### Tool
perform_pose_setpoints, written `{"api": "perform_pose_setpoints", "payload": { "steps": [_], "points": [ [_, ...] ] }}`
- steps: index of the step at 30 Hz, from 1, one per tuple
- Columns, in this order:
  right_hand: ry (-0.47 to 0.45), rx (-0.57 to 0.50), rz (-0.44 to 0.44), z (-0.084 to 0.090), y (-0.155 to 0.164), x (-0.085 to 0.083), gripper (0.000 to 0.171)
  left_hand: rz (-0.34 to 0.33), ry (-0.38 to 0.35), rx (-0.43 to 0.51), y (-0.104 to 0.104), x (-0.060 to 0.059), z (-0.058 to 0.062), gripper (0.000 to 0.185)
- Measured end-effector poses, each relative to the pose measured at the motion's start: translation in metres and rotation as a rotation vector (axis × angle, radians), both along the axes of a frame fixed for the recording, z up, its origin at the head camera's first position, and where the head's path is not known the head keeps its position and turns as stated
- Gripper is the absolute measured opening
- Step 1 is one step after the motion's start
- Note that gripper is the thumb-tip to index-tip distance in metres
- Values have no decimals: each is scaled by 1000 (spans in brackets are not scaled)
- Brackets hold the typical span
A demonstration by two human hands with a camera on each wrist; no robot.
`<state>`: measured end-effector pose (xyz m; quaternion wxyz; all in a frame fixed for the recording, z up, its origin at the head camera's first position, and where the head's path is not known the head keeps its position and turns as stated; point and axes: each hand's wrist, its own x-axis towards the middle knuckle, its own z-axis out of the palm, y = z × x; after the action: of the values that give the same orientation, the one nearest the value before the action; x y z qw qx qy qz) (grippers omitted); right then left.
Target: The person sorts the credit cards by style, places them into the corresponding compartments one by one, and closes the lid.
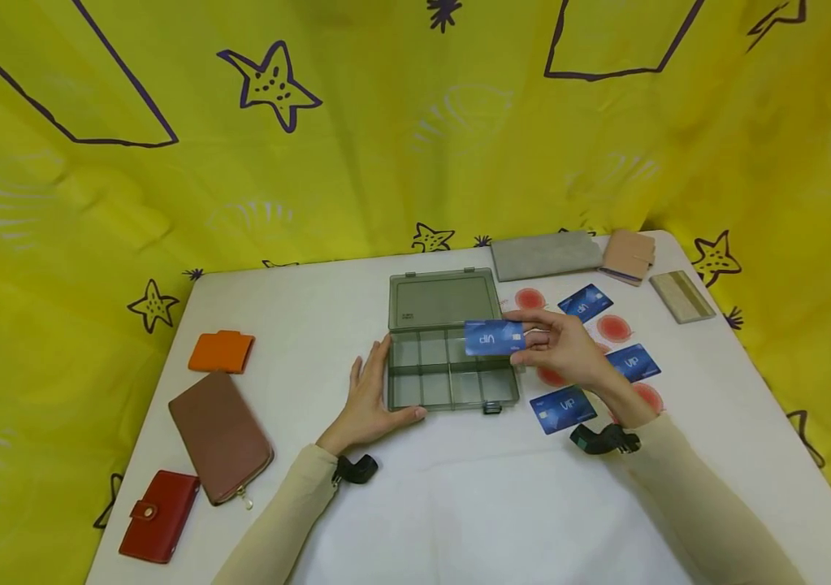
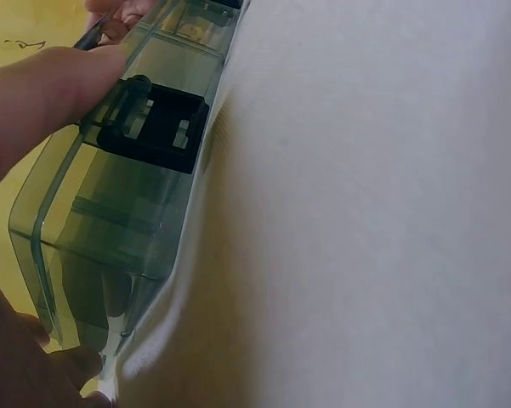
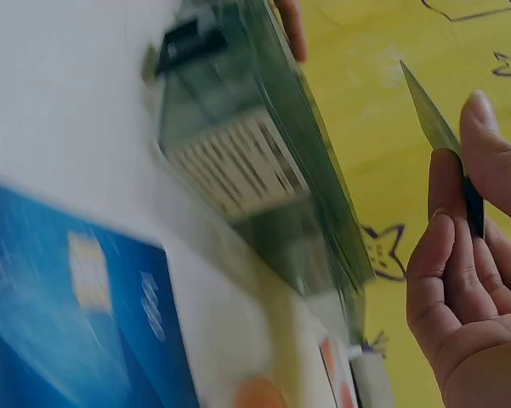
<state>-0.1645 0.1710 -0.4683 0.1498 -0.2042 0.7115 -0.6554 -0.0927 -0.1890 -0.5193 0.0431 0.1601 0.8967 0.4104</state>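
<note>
A smoky clear compartment box (image 1: 452,374) lies open at the table's middle, its lid (image 1: 443,298) folded back. My left hand (image 1: 374,398) rests flat against the box's left front corner (image 2: 76,255), thumb along its front wall. My right hand (image 1: 561,345) pinches a blue VIP card (image 1: 494,337) by its right end and holds it over the box's right compartments. In the right wrist view the card (image 3: 434,123) shows edge-on between thumb and fingers, beside the box (image 3: 264,161).
Three more blue VIP cards (image 1: 586,302) (image 1: 632,362) (image 1: 563,409) lie right of the box among red round markers (image 1: 613,327). Grey, pink and beige wallets (image 1: 545,254) sit at the back right. Orange (image 1: 221,352), brown (image 1: 220,436) and red (image 1: 159,515) wallets lie left.
</note>
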Motion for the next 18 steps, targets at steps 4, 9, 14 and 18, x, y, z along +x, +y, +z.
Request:
{"api": "perform_pose_setpoints", "payload": {
  "steps": [4, 9, 14, 18],
  "points": [
    [78, 80, 35, -4, -18, 11, 66, 13, 10, 6, 0, 1, 0, 130],
    [178, 168, 49, -7, -42, 18, 63, 34, 10, 9, 1, 1, 0, 130],
    [322, 237, 86, -10, -64, 21, 62, 41, -8, 19, 0, 2, 1, 131],
    [436, 290, 91, -13, -77, 23, 62, 34, -10, 24, 1, 2, 0, 131]
  ]
}}
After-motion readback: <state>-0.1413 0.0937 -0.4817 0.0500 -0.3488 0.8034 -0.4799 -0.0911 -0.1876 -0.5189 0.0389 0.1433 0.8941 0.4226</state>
